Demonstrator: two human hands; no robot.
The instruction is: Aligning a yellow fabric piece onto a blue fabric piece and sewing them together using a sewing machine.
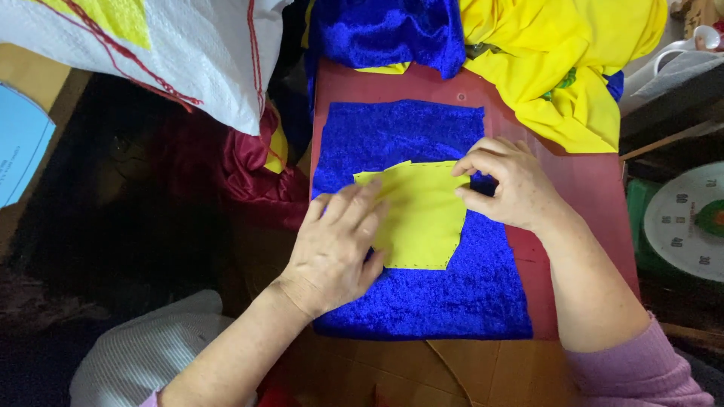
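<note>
Cluttered little workspace, seen from above: nearest the camera there's a brown cardboard sheet (422, 377) under the near edge of a red rectangular board (596, 188) that serves as the work surface. On the board lies a flat rectangle of fuzzy royal-blue velvet fabric (437, 301), and on top of that, roughly in the middle, a smaller yellow fabric piece (422, 218) with a stitched edge. Left hand (335, 252) is open, fingers spread flat, pressing down the yellow piece's left side. Right hand (509, 185) pinches the yellow piece's upper right corner between thumb and fingers. Further back, a bunched-up blue velvet heap (385, 30) and crumpled yellow cloth (558, 53) pile up at the board's far end. Off to the left, a dark red shiny cloth (253, 166) and a white woven sack (181, 53); on the right, a round white scale dial (686, 222).
</note>
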